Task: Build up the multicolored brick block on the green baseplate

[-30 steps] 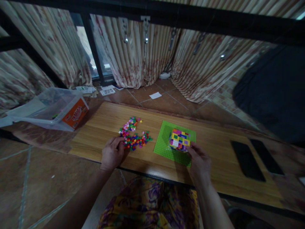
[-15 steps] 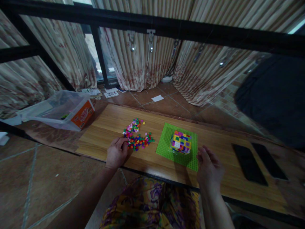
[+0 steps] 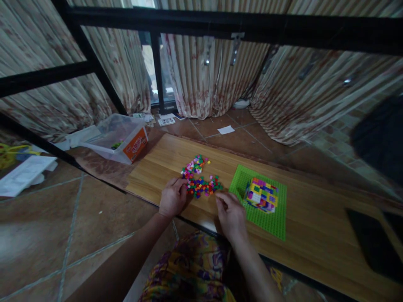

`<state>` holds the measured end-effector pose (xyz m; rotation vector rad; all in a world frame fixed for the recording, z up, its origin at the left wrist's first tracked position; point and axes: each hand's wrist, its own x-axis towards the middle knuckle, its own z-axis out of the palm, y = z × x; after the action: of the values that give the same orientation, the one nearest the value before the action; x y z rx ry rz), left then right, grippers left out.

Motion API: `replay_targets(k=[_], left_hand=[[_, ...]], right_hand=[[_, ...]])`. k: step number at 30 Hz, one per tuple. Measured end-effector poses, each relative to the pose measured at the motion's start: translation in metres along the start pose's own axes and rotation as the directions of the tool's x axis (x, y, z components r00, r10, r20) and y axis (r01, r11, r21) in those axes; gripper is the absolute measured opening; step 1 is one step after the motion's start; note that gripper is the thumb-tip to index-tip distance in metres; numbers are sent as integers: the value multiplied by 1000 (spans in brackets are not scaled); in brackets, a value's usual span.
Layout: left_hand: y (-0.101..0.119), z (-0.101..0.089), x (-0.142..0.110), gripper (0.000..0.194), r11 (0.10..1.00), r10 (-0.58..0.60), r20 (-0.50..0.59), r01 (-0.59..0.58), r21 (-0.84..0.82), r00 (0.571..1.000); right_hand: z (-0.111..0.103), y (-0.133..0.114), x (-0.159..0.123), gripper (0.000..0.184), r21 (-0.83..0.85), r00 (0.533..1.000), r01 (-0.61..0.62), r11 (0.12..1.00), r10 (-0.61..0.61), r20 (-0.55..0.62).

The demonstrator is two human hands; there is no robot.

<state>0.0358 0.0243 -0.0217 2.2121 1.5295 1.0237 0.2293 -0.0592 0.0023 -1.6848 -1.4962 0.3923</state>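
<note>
My left hand [image 3: 173, 196] rests at the left edge of a spread of small coloured toy bricks [image 3: 201, 184], its fingers curled together against them. Whatever sits between those fingertips is too small to make out. Just right of the pile, my right hand [image 3: 231, 214] hovers over the wood with thumb and forefinger pinched; what is in the pinch, if anything, cannot be told. Beyond it lies a green studded baseplate [image 3: 277, 228]. A blocky build of many-coloured bricks [image 3: 262, 195], mostly yellow, purple and white, stands on that plate.
The wooden tabletop [image 3: 310, 209] carries dark flat slabs [image 3: 374, 239] at the right. A clear plastic bin [image 3: 116, 138] with an orange label stands beyond its left end. Black metal bars [image 3: 201, 21] cross above. White paper [image 3: 226, 130] lies on the tiled floor.
My right hand has moved left from beside the baseplate to the near right of the brick pile. My left hand stays at the pile. The view has turned left.
</note>
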Motion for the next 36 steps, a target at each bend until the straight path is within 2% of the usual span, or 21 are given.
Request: replay_targets(k=[7,12,16,20,24,26,30,33,36], left_hand=[[0,1,-1,21,1000,4,0,-4,-5,1000],[1,-1,0,21,1000,0,4,0,-4,1000],[1,-2,0,21,1000,8,-4,-8,15,1000],[0,-2,2,21,999,40,-10,-39,24,999],[-2,-3,3,21,998,52,-18,-51,44,998],[-2,-3,4,21,997,53,-16,-52,53,998],[-3,-3,4,22,997,50,-11,-50,64,999],[-2,-3,5,22,997,50,-14,-49,66,999],[-3,-3,5,22,996,59,-22,-57,75,998]], right_hand=[[15,-8,12,21,-168,994,90,982,-79,74],[29,-13,10,17,-308,990,97,947,-58,131],[28,-19,8,20,-299,992,81,951,-49,113],[7,-22,-5,19,-115,997,1,993,8,72],[-28,-12,-27,20,95,980,-192,977,196,-34],[-47,-1,-37,23,185,942,-286,940,311,-123],[-82,31,-44,30,301,815,-410,861,494,-302],[-99,51,-37,30,345,758,-425,837,538,-369],[-105,64,-27,30,394,737,-393,831,541,-405]])
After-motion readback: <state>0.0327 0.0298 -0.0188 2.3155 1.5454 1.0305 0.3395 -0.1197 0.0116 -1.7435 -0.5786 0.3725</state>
